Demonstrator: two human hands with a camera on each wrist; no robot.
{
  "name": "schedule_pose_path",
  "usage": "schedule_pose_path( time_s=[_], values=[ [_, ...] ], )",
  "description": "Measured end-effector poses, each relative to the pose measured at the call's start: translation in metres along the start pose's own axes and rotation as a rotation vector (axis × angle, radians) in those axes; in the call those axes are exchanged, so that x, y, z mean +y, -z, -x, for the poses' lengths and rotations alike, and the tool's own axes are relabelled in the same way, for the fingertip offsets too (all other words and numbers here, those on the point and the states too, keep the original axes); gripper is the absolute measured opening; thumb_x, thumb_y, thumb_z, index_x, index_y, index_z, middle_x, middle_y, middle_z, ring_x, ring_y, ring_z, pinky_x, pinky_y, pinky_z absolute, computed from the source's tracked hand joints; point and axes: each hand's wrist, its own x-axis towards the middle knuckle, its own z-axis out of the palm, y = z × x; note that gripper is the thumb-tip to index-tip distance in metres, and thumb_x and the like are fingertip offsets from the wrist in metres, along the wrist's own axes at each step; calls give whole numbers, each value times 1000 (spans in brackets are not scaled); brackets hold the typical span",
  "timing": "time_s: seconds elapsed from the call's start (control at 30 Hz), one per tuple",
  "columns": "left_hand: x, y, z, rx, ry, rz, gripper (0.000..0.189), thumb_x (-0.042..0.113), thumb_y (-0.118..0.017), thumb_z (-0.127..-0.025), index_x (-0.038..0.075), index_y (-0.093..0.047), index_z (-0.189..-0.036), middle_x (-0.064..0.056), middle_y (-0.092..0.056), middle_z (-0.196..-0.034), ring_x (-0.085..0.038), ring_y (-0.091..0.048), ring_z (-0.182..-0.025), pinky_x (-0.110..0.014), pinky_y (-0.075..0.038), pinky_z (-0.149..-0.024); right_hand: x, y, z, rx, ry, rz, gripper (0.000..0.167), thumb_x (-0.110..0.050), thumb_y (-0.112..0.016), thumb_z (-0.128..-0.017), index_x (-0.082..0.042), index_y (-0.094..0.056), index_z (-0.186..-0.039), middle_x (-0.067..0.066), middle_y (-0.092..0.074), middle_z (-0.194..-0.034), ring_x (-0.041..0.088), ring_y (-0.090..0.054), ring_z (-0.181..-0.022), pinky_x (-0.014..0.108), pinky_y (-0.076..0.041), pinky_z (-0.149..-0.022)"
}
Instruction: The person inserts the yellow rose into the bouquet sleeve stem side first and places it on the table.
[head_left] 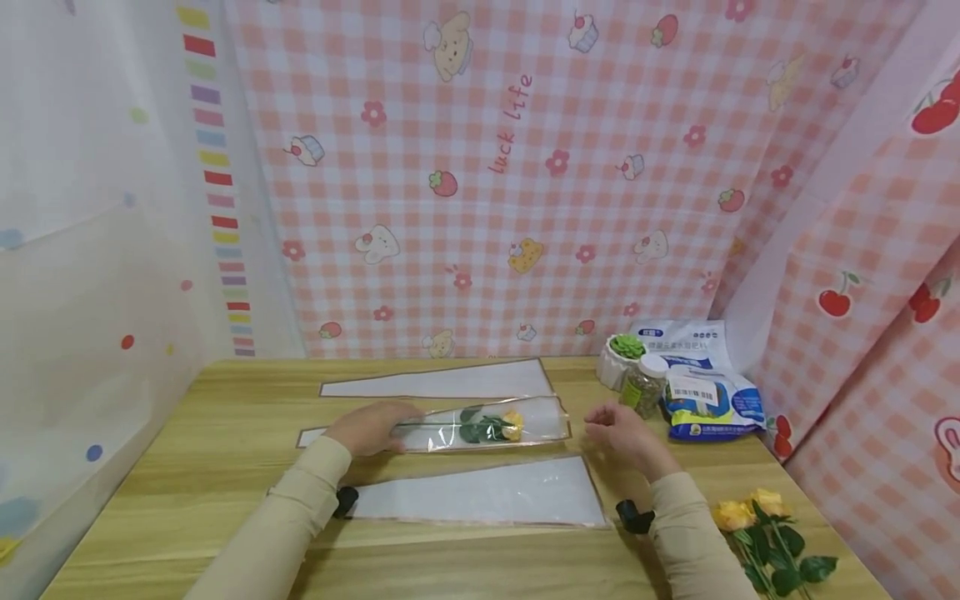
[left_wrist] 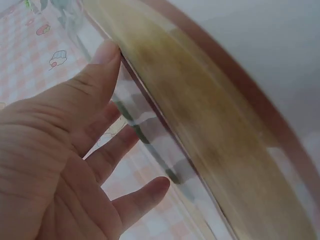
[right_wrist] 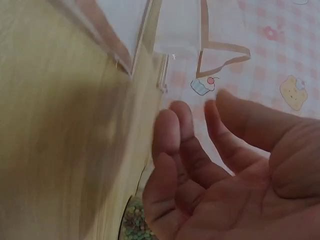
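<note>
A yellow rose (head_left: pixel 512 426) with green leaves lies inside the middle clear flower sleeve (head_left: pixel 552 421), its head toward the wide end. My left hand (head_left: pixel 371 427) holds this sleeve near its narrow part, around the stem. In the left wrist view, the thumb (left_wrist: pixel 102 57) lies at the sleeve's edge, with the other fingers on its far side. To the right of the wide end, my right hand (head_left: pixel 618 429) hovers apart from the sleeve. Its fingers (right_wrist: pixel 167 132) are loosely bent and hold nothing.
Flat sleeves lie behind (head_left: pixel 450 381) and in front (head_left: pixel 487 493). At right are two yellow roses (head_left: pixel 768 533). Toward the back right stand a potted succulent (head_left: pixel 618 362), a lidded jar (head_left: pixel 647 387) and blue-white bags (head_left: pixel 712 400). Patterned curtains (head_left: pixel 480 183) surround the table (head_left: pixel 187 475).
</note>
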Motion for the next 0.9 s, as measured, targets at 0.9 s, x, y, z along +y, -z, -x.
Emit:
schedule_pose_path(
  time_s=[0.9],
  values=[
    [-3, 2, 13, 8, 53, 40, 49, 15, -81, -86, 9, -66, -133, -11, -62, -138, -32, -56, -129, -49, -44, -110, 0, -5, -109, -158, -36, -5, 35, -16, -59, -103, 10, -57, -126, 5, -59, -93, 15, -53, -79, 28, -47, -71]
  ],
)
